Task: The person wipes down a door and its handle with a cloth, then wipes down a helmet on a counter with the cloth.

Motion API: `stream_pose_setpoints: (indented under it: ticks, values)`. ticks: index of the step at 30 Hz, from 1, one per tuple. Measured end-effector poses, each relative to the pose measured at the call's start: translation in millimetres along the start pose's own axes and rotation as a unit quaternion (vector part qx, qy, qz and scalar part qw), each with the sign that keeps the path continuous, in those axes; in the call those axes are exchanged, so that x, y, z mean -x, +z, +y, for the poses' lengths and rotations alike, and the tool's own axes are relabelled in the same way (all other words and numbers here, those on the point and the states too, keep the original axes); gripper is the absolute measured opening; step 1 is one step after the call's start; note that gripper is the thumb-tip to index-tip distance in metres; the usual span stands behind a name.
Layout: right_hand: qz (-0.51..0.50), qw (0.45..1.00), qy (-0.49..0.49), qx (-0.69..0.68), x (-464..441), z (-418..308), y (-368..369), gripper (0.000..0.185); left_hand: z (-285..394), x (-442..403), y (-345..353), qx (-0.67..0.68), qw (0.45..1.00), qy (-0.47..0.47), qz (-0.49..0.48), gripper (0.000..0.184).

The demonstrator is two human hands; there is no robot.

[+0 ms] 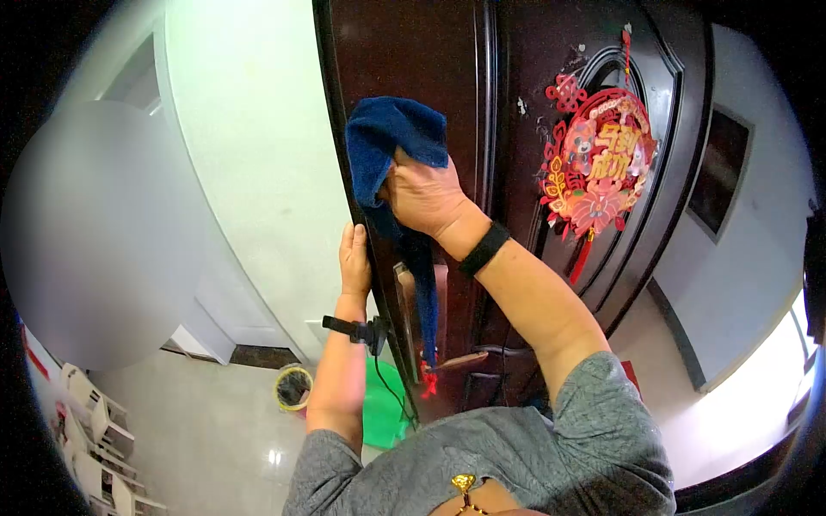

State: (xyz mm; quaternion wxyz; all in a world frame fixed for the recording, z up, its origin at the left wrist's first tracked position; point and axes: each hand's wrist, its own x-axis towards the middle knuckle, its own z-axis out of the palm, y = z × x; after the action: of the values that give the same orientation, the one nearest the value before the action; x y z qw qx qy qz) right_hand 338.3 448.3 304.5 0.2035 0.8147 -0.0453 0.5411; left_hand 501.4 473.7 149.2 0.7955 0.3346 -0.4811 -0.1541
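Observation:
A dark brown door (413, 52) stands upright in front of me. My right hand (426, 193) is closed on a dark blue cloth (391, 125) and presses it against the door's surface near its left edge. One long end of the cloth hangs down over the metal door handle plate (440, 301). My left hand (354, 249) lies with its fingers stretched along the door's left edge, below the cloth, and holds nothing. A red tassel (428, 381) hangs by the handle.
A red and gold paper decoration (602, 163) hangs on the door's right part. At the lower left are a bin (293, 387), a green object (383, 404) and white chairs (103, 421). A pale wall (249, 129) stands left of the door.

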Motion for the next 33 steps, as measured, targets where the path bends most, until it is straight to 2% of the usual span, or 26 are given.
stream_pose_setpoints:
  ticks: [2, 3, 4, 6, 8, 9, 11, 12, 13, 14, 15, 16, 17, 18, 20, 21, 22, 24, 25, 27, 28, 29, 30, 31, 32, 33]
  values:
    - [0.0, 1.0, 0.02, 0.009, 19.0, -0.5, 4.1, 0.04, -20.6, -8.8, -10.1, 0.013, 0.999, 0.013, -0.049, 0.032]
    - [-0.006, 1.0, 0.029, 0.01, 33.1, -0.4, 4.9, 0.04, -12.9, -6.4, -6.1, -0.09, 0.995, 0.051, -0.015, 0.034]
    - [0.015, 1.0, 0.015, 0.004, 50.1, 0.1, 3.9, 0.041, -12.4, -8.3, -5.4, -0.089, 0.995, 0.038, -0.019, 0.034]
    - [0.025, 1.0, 0.014, -0.007, 87.5, 9.5, 2.9, 0.042, -13.5, -11.3, -8.0, -0.144, 0.985, 0.086, -0.034, 0.036]
    - [0.016, 0.998, -0.029, -0.044, 121.0, 29.3, -4.4, 0.042, -5.5, -5.7, -5.6, -0.096, 0.995, 0.019, -0.027, 0.036]
    - [0.01, 0.999, -0.022, -0.046, 130.4, 33.1, -15.4, 0.042, -3.9, -2.2, -6.0, -0.107, 0.993, 0.038, -0.039, 0.034]
    - [0.035, 0.997, -0.014, -0.064, 137.5, 44.8, -38.0, 0.042, 13.2, 17.6, 2.7, -0.29, 0.931, 0.186, 0.121, 0.037]
    - [0.039, 0.994, 0.08, -0.058, 160.1, 46.4, -36.8, 0.041, 43.9, 36.6, 15.5, -0.289, 0.915, 0.247, 0.138, 0.044]
    - [0.074, 0.992, 0.086, -0.052, 158.4, 41.1, -47.4, 0.039, 64.7, 53.9, 33.3, -0.25, 0.908, 0.301, 0.148, 0.039]
    - [0.107, 0.989, 0.09, -0.045, 152.5, 33.8, -61.9, 0.037, 74.0, 71.8, 46.6, -0.201, 0.921, 0.317, 0.105, 0.037]
    - [0.119, 0.99, 0.07, -0.014, 148.0, 24.2, -74.9, 0.035, 83.7, 88.8, 56.7, -0.217, 0.92, 0.328, 0.001, 0.041]
    - [0.116, 0.991, 0.068, -0.01, 155.3, 19.6, -73.8, 0.035, 89.2, 99.1, 72.4, -0.182, 0.917, 0.34, -0.101, 0.053]
    - [0.123, 0.958, 0.2, -0.162, 165.5, 16.6, -69.5, 0.034, 84.2, 111.7, 87.2, -0.158, 0.925, 0.317, -0.138, 0.064]
    - [0.098, 0.902, 0.287, -0.307, 166.4, 15.8, -72.4, 0.034, 98.8, 115.7, 106.2, -0.196, 0.911, 0.328, -0.156, 0.073]
    - [0.136, 0.673, 0.471, -0.554, 167.9, 14.1, -78.5, 0.032, 90.3, 118.3, 127.1, -0.222, 0.91, 0.307, -0.17, 0.076]
    - [0.142, 0.922, 0.263, -0.247, 147.0, 10.6, -91.8, 0.034, 82.4, 118.6, 132.6, -0.209, 0.93, 0.247, -0.174, 0.073]
    - [0.12, 0.986, 0.004, 0.112, 129.0, 6.5, -106.1, 0.035, 77.9, 117.6, 136.3, -0.195, 0.946, 0.186, -0.178, 0.071]
    - [0.086, 0.986, 0.037, 0.138, 120.8, 7.0, -119.3, 0.037, 80.0, 113.1, 139.5, -0.187, 0.946, 0.19, -0.184, 0.063]
    - [0.118, 0.967, 0.217, -0.057, 128.3, 14.9, -116.8, 0.036, 80.0, 114.4, 136.8, -0.165, 0.955, 0.15, -0.196, 0.06]
    - [0.156, 0.921, 0.3, -0.191, 150.3, 17.8, -105.9, 0.034, 76.3, 121.6, 134.6, -0.144, 0.961, 0.088, -0.218, 0.047]
    - [0.183, 0.888, 0.338, -0.253, 161.5, 19.0, -100.5, 0.033, 61.4, 127.5, 127.0, -0.147, 0.962, 0.078, -0.215, 0.047]
    - [0.14, 0.935, 0.267, -0.186, 179.9, 22.7, -93.5, 0.033, 37.5, 134.4, 113.6, -0.182, 0.94, 0.028, -0.287, 0.042]
    - [0.107, 0.932, 0.281, -0.202, 190.9, 10.7, -91.2, 0.031, 28.6, 144.4, 102.3, -0.214, 0.91, -0.028, -0.354, 0.038]
    - [0.073, 0.928, 0.295, -0.217, 202.3, -1.6, -88.9, 0.03, 19.8, 157.9, 93.1, -0.237, 0.906, 0.018, -0.349, 0.035]
    - [0.039, 0.922, 0.309, -0.23, 213.7, -14.0, -86.8, 0.028, 11.7, 171.3, 83.5, -0.24, 0.909, -0.006, -0.341, 0.035]
    - [0.033, 0.883, 0.369, -0.287, 226.4, -21.7, -80.0, 0.028, -1.1, 184.9, 71.6, -0.305, 0.88, -0.044, -0.361, 0.036]
